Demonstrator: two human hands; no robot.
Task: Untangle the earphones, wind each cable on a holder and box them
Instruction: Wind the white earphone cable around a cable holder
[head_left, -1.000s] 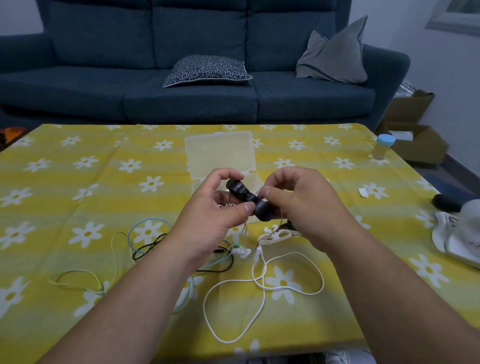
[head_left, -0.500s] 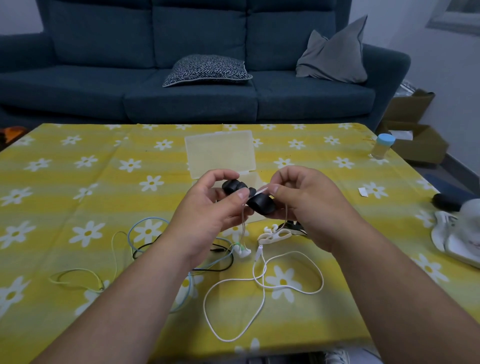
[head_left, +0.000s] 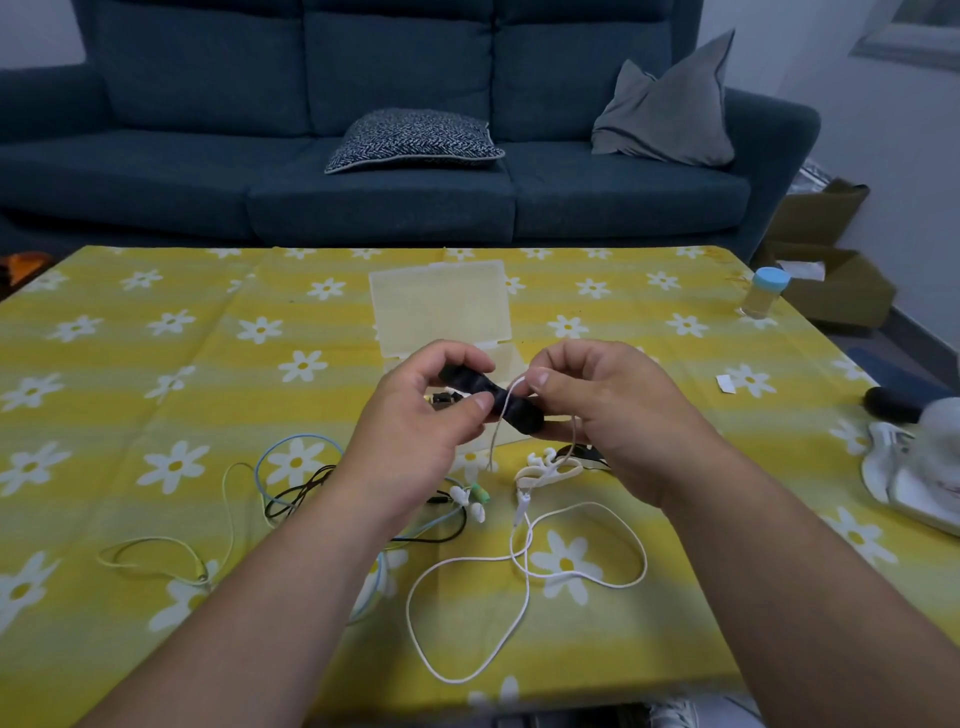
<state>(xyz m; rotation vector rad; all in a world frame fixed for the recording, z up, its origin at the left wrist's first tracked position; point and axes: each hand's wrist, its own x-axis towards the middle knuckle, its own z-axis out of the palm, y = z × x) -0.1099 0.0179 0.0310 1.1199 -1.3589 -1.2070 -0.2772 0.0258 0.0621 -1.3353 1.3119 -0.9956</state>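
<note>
Far left of the surface (head_left: 130, 364) we see a pale green cable (head_left: 156, 543) in flat loops, well in from the left edge. Next to it, a blue cable (head_left: 291, 441) and a black cable (head_left: 296, 491) lie tangled and run under the left forearm.

The left hand (head_left: 415, 431) is up off the surface, thumb and fingers pinching the left end of the black holder (head_left: 488, 395). The holder sits roughly level between both hands, in front of the open clear box (head_left: 439, 306).

The right hand (head_left: 613, 415) pinches the white cable (head_left: 522, 558) against the holder's right half. The cable drops past the white earbuds (head_left: 545, 467) and lies in loose loops, the lowest close to the near edge.

A wide strip of cloth separates the right hand from the blue-capped bottle (head_left: 763, 293), which stands near the right edge. A white object (head_left: 914, 483) at the right edge is cut off by the frame; we can't tell what it is.
</note>
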